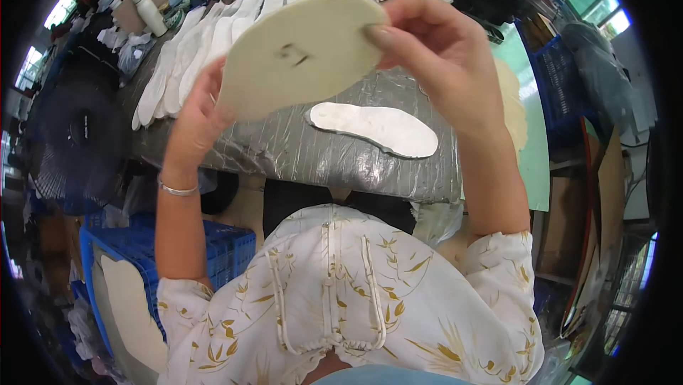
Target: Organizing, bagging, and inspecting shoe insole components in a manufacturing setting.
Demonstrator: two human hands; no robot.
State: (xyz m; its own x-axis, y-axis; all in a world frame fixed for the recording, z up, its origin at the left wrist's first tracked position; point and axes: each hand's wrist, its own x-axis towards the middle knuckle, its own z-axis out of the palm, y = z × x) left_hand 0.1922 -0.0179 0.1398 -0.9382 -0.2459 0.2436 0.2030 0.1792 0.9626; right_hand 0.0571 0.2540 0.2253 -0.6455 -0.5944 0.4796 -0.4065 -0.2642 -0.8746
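A cream, sole-shaped insole piece (313,51) with a small dark mark on its face is held up above the table. My right hand (452,61) pinches its right end between thumb and fingers. At the lower left edge, my left hand (196,122) grips it, and some of those fingers are hidden behind the piece. Below, a white insole (373,127) lies flat on the dark, plastic-covered table (277,147), apart from both hands. A row of several white insoles (188,51) lies side by side at the far left, partly covered by the raised piece.
A white bottle (149,13) stands at the back left, near plastic bags. On the left is a dark fan (78,129). A blue crate (220,246) with a cream sheet (131,307) sits lower left. Cream pieces (511,100) lie on a green surface (530,164) at right.
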